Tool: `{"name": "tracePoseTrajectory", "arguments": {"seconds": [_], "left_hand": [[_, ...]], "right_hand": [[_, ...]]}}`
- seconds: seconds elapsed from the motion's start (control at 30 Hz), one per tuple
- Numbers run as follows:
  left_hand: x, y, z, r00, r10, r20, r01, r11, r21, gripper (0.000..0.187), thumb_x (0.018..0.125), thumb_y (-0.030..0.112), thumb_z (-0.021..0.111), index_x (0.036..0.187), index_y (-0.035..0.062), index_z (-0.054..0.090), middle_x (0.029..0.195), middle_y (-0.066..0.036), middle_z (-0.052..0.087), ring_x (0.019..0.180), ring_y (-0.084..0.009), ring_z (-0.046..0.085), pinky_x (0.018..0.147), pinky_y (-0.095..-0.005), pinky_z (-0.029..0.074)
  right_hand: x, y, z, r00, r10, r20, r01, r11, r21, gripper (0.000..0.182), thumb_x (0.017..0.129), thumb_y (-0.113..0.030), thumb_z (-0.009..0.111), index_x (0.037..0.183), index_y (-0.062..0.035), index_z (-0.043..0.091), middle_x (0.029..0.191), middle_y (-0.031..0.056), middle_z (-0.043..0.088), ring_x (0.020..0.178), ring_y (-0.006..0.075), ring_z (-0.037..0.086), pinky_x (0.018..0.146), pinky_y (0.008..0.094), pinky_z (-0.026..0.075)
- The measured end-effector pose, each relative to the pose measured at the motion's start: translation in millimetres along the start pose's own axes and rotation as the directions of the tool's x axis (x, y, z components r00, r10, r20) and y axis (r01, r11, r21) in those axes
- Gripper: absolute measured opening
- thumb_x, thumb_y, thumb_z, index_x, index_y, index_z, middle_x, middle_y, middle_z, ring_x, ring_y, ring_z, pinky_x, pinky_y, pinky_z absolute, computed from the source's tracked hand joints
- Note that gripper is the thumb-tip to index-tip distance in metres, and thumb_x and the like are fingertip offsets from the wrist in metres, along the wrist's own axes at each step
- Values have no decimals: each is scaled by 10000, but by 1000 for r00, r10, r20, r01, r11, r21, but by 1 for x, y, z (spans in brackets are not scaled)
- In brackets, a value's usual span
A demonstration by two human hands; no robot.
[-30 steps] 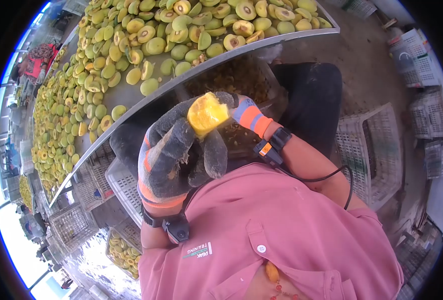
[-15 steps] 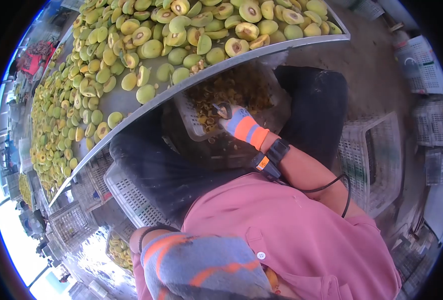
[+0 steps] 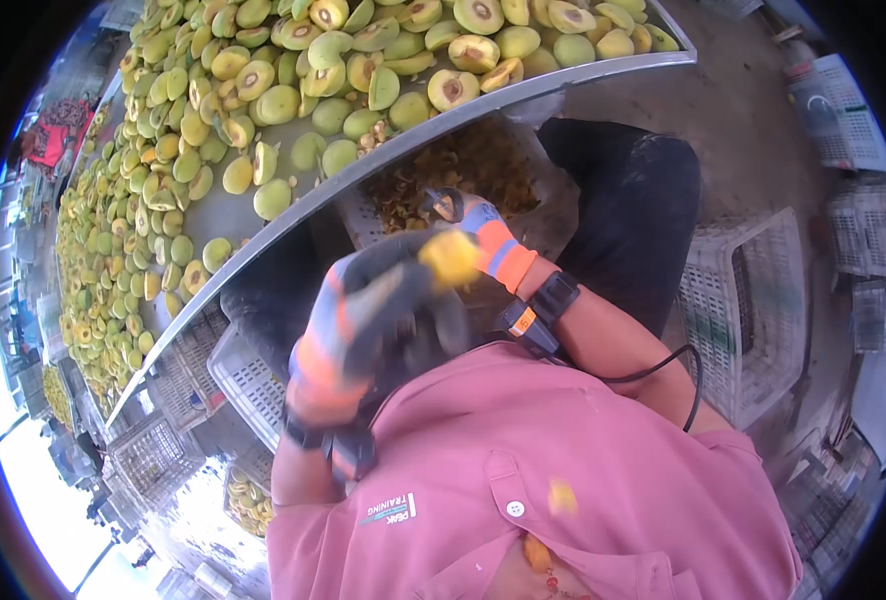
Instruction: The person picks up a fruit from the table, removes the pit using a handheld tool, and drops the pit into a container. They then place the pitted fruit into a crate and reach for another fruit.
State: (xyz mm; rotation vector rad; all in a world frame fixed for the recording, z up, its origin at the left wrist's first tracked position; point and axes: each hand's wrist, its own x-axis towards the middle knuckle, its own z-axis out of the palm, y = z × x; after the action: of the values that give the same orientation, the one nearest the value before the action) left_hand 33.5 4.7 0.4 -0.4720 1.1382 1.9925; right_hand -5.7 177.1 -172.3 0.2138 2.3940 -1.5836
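Hundreds of halved green-yellow fruits [image 3: 263, 105] cover the long metal desk [image 3: 523, 92], which curves across the top left of the view, many cut side up with the dark pit hollow showing. Below the desk edge sits a pale plastic crate [image 3: 523, 175] holding yellow-brown scraps. More white crates [image 3: 748, 290] stand on the floor to the right, well apart from the hands. The person wears a pink shirt [image 3: 583, 470] low in the frame, with a black band on each wrist. Left hand [image 3: 378, 305], in a grey glove with orange stripes, is raised in front of the chest and blurred; its fingers curl shut around a yellow peeled fruit piece [image 3: 450, 257], held above the lap, just under the desk edge. Right hand [image 3: 478, 225], in a blue-and-orange striped glove, is just beside that piece and grips a small looped metal tool [image 3: 446, 203] over the scrap crate. A small yellow bit [image 3: 561, 495] shows against the shirt.
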Motion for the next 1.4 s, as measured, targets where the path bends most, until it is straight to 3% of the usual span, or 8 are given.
{"name": "tracePoseTrajectory", "arguments": {"seconds": [0.1, 0.2, 0.3, 0.77, 0.83, 1.0, 1.13, 1.4], "left_hand": [[65, -25, -66, 974, -76, -215, 44, 988, -148, 310, 943, 254, 505, 1162, 45, 571, 874, -113, 672, 637, -183, 625, 545, -262, 478], [124, -48, -150, 969, 225, 98, -212, 969, -128, 380, 955, 147, 461, 1313, 20, 451, 1233, -182, 549, 1097, -315, 558, 898, -423, 489], [145, -42, -132, 865, 499, -57, -496, 866, 66, 396, 973, 122, 402, 1357, 24, 398, 1281, -186, 514, 1168, -295, 518, 950, -422, 459], [73, -48, -129, 848, 509, -150, -447, 837, 316, 331, 856, -101, 480, 1168, -48, 578, 1118, -144, 651, 980, -223, 659, 804, -303, 552], [70, -42, -130, 858, 309, -411, -385, 915, -117, 231, 901, 130, 574, 1097, 21, 627, 969, -95, 666, 853, -229, 658, 722, -341, 517], [123, -29, -138, 913, 215, -345, -261, 961, -94, 239, 962, 223, 466, 1120, 85, 580, 1114, -59, 620, 1050, -228, 578, 856, -362, 483], [188, -34, -128, 922, 190, -337, -226, 972, -69, 250, 965, 226, 461, 1142, 83, 566, 1134, -60, 608, 1061, -228, 570, 868, -363, 478], [251, -93, -154, 910, 264, -320, -280, 960, -3, 277, 970, 231, 451, 1186, 81, 537, 1173, -63, 585, 1085, -228, 554, 890, -366, 468]], "right_hand": [[2, -4, -10, 994, -12, -110, 21, 996, 86, 253, 754, -174, 640, 976, -51, 645, 901, 187, 666, 831, 360, 629, 752, 403, 495], [3, -5, -18, 992, -13, -129, 43, 972, 230, 245, 738, -105, 659, 978, -54, 660, 885, 122, 684, 806, 246, 649, 751, 330, 499], [5, -3, -14, 992, -48, -112, 73, 971, 229, 269, 729, -105, 673, 992, -53, 666, 900, 111, 689, 830, 235, 652, 767, 322, 499], [33, 30, -12, 982, 155, -108, -136, 977, 164, 218, 803, -159, 679, 971, -23, 650, 816, 96, 684, 770, 208, 646, 677, 324, 501], [49, 41, -23, 984, 155, -82, -147, 984, 101, 255, 786, -191, 666, 966, -11, 648, 853, 172, 682, 797, 302, 656, 718, 375, 512], [98, 57, -38, 986, -25, -163, -71, 828, -556, 254, 786, -190, 603, 929, 4, 684, 950, 234, 666, 907, 389, 641, 794, 433, 509], [167, 135, -71, 842, 76, 534, 511, 205, -835, 289, 860, -130, 480, 1029, -36, 695, 1037, 189, 675, 951, 358, 651, 830, 415, 519], [153, 187, -27, 733, 366, 574, 402, 448, -799, 269, 866, -196, 515, 1022, -59, 686, 1101, 140, 666, 1047, 293, 634, 871, 391, 506]]}}
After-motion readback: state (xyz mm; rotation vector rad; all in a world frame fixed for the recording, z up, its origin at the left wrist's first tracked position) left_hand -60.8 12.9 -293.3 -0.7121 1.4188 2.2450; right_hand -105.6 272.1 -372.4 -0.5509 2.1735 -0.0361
